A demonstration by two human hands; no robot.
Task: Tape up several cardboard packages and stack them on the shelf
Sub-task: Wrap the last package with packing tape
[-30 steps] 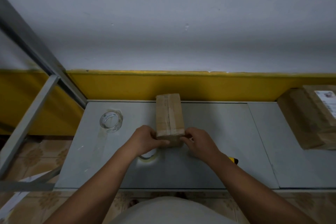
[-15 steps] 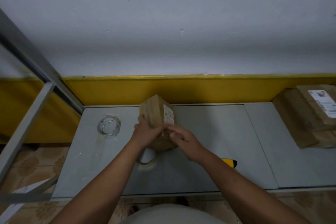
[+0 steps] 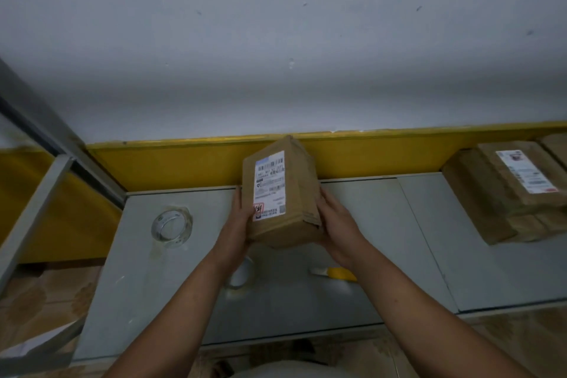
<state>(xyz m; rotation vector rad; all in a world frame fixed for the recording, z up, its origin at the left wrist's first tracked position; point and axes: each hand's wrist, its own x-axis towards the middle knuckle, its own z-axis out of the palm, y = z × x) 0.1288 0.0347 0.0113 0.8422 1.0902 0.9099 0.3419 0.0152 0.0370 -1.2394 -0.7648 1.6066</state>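
A small brown cardboard package (image 3: pixel 294 193) with a white shipping label facing me is lifted off the grey table (image 3: pixel 383 224), tilted on end. My left hand (image 3: pixel 237 218) grips its left side and my right hand (image 3: pixel 333 221) grips its right side and lower corner. A roll of clear tape (image 3: pixel 171 226) lies on the table to the left. A second tape roll (image 3: pixel 241 276) lies under my left forearm, partly hidden. A yellow cutter (image 3: pixel 334 273) lies below my right wrist.
A stack of taped cardboard packages (image 3: pixel 509 193) with a label on top sits at the right end of the table. A grey metal shelf frame (image 3: pixel 40 169) rises at the left. A yellow band runs along the wall behind the table.
The package lay flat on the table with both hands at its near end. Both hands have lifted and turned it, so its labelled face now points toward me.
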